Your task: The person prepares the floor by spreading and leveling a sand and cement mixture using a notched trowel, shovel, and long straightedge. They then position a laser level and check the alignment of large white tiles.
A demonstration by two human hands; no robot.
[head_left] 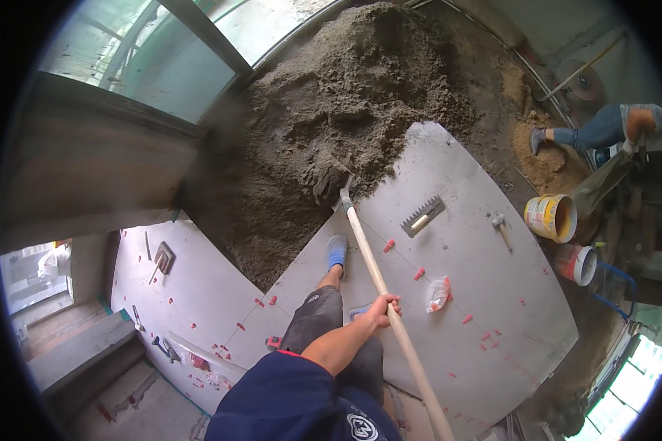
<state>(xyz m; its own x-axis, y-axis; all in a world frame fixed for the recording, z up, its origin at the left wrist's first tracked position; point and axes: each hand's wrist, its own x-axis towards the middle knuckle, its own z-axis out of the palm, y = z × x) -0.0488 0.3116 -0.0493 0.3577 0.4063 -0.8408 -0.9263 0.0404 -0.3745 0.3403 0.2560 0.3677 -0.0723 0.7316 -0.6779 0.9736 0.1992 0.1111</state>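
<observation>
My left hand (pixel 382 312) is closed around the pale wooden handle of a shovel (pixel 376 273), part-way along its length. The handle runs from the lower edge up to a heap of damp, grey-brown mortar or sand (pixel 360 81). Its metal head is at the near edge of the heap, partly covered by the material. My right hand is out of view. One blue-shod foot (pixel 337 252) stands on the large pale tiles (pixel 485 294) beside the handle.
A notched trowel (pixel 424 215), a mallet (pixel 502 232), a plastic bag of red pieces (pixel 439 294) and several red wedges (pixel 419 274) lie on the tiles. Right are a yellow bucket (pixel 551 218), a white-and-red bucket (pixel 577 264) and another person (pixel 603 131). Another trowel (pixel 164 257) lies left.
</observation>
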